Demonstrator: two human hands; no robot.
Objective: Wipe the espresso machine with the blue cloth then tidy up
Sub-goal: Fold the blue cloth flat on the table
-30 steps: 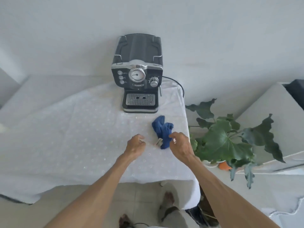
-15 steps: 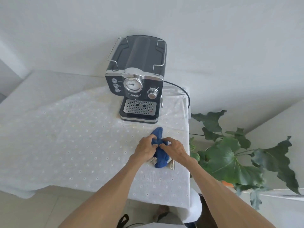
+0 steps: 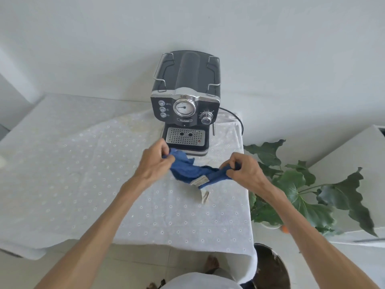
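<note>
Hands hold the blue cloth (image 3: 192,171) stretched between them above the table (image 3: 83,174), just in front of the espresso machine (image 3: 186,101) near its far right corner; left hand (image 3: 155,162) and right hand (image 3: 244,171) each pinch one end, fingers closed on the fabric

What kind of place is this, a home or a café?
Most likely a home, not a café: a small household espresso machine stands alone on a table with a white eyelet tablecloth, a potted houseplant beside it, and tiled floor.
</note>
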